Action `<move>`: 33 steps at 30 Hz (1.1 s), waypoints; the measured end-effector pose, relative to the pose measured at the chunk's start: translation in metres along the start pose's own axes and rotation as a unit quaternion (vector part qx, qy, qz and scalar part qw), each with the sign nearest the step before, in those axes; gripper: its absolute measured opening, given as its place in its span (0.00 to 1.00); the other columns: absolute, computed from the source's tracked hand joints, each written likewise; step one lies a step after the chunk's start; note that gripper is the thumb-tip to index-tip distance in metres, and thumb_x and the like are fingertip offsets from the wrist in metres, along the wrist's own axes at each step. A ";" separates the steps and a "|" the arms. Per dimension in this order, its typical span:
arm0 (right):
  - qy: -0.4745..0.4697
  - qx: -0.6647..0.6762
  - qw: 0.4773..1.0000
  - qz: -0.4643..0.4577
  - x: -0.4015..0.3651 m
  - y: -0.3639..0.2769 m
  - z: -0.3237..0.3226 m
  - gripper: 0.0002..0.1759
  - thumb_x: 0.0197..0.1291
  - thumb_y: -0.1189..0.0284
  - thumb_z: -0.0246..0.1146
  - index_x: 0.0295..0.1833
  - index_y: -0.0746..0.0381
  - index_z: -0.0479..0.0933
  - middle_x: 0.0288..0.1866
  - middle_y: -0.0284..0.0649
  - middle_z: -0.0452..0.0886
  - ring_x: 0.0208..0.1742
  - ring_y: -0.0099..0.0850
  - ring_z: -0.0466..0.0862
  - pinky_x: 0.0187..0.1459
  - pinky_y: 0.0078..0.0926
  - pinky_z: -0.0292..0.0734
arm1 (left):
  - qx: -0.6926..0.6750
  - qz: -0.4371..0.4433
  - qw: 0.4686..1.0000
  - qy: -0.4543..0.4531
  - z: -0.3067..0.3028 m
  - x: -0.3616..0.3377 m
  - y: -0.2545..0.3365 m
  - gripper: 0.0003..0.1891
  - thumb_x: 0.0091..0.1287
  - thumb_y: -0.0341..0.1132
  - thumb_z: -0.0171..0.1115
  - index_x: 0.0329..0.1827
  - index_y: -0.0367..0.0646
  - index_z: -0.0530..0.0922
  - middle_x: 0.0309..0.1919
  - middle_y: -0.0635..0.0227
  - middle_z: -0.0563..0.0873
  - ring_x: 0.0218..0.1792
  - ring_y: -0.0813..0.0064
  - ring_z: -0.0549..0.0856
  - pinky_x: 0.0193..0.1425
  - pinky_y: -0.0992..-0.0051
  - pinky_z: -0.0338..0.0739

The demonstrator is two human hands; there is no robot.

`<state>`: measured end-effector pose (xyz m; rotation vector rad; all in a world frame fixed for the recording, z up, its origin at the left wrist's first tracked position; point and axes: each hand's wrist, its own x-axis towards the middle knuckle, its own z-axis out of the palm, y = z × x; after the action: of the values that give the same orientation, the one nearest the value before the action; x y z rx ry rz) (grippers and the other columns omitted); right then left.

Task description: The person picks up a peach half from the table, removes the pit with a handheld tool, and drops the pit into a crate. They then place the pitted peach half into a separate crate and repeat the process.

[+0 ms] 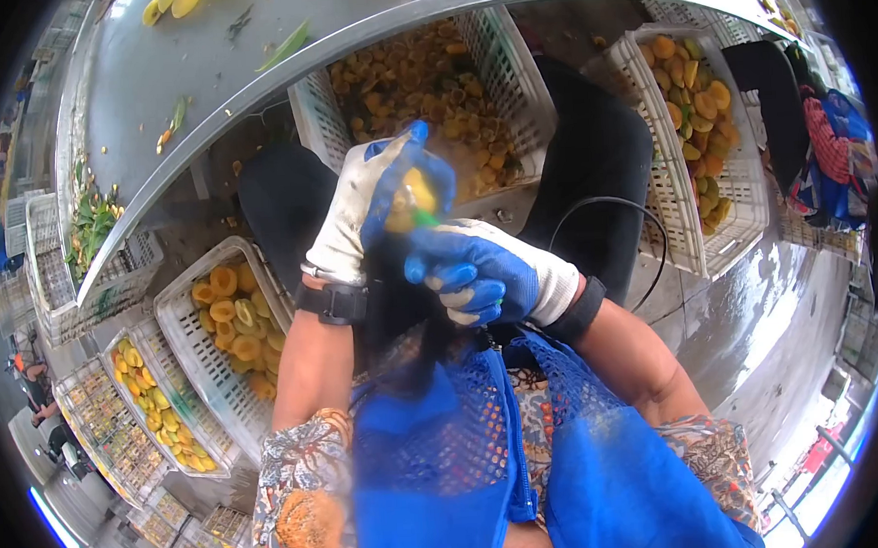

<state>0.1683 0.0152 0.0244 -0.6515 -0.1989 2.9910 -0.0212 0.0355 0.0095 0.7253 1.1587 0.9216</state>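
Work area: grey metal surface is curving across the top, with a long green leaf lying on it; wet grey floor is shining at right.
Yellow fruit: one rounded, pale yellow fruit, blurred, is sitting in the left hand.
Left fingers: gloved in white with blue coating, they are curling around the fruit, parted about as wide as it.
Right fingers: on the right hand, gloved alike, they are folding in toward the palm.
Green object: something small and bright green is showing between the right hand and the fruit; blur is hiding whether it is touching the fruit.
Crates: white slatted plastic crates holding yellow-orange fruit pieces are standing ahead, at left and at right.
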 end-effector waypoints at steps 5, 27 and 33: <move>-0.066 0.128 0.989 0.015 0.010 0.000 -0.006 0.19 0.77 0.57 0.52 0.46 0.64 0.75 0.19 0.21 0.65 0.12 0.13 0.62 0.15 0.15 0.59 | 0.006 0.076 0.990 0.114 0.014 -0.002 -0.004 0.27 0.75 0.53 0.57 0.33 0.32 0.83 0.26 0.59 0.86 0.26 0.70 0.85 0.34 0.73 0.80; -0.110 0.140 0.984 0.001 0.003 0.000 -0.008 0.20 0.78 0.58 0.50 0.47 0.65 0.76 0.21 0.23 0.66 0.12 0.14 0.62 0.15 0.15 0.59 | -0.387 0.026 0.922 0.008 0.030 0.005 -0.026 0.26 0.76 0.58 0.52 0.39 0.41 0.80 0.34 0.61 0.84 0.34 0.60 0.86 0.40 0.61 0.83; -0.129 0.106 0.979 -0.114 -0.017 -0.013 0.010 0.22 0.79 0.60 0.49 0.49 0.70 0.77 0.20 0.24 0.67 0.11 0.13 0.62 0.16 0.14 0.61 | -0.380 0.151 0.905 0.115 0.014 0.013 -0.019 0.27 0.76 0.56 0.51 0.48 0.37 0.81 0.41 0.57 0.86 0.45 0.57 0.87 0.56 0.58 0.83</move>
<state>0.1804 0.0249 0.0424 -0.2027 0.0303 2.8093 -0.0018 0.0385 -0.0095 0.1494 0.7828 1.6285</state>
